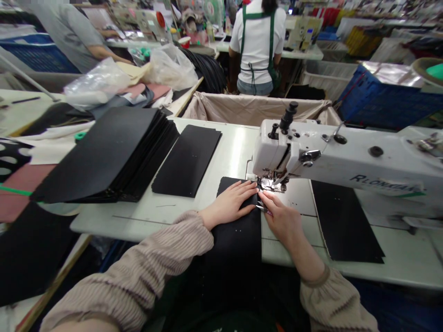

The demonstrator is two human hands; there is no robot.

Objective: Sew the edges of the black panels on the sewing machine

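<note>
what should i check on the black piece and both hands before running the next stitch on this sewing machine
1. Left hand flat on the black piece: ok, palm down, fingers spread toward the presser foot.
2. Right hand at the piece's right edge: ok, fingertips sit just in front of the foot.
3. Fingers out of the needle's path: cannot tell, both hands are very near it.
4. Piece lying flat on the sewing machine bed: ok as far as visible; the near end hangs off the table.
5. Foot lowered onto the piece: cannot tell, glare hides it.
6. Next pieces at hand: ok, black stack on the left.
</note>
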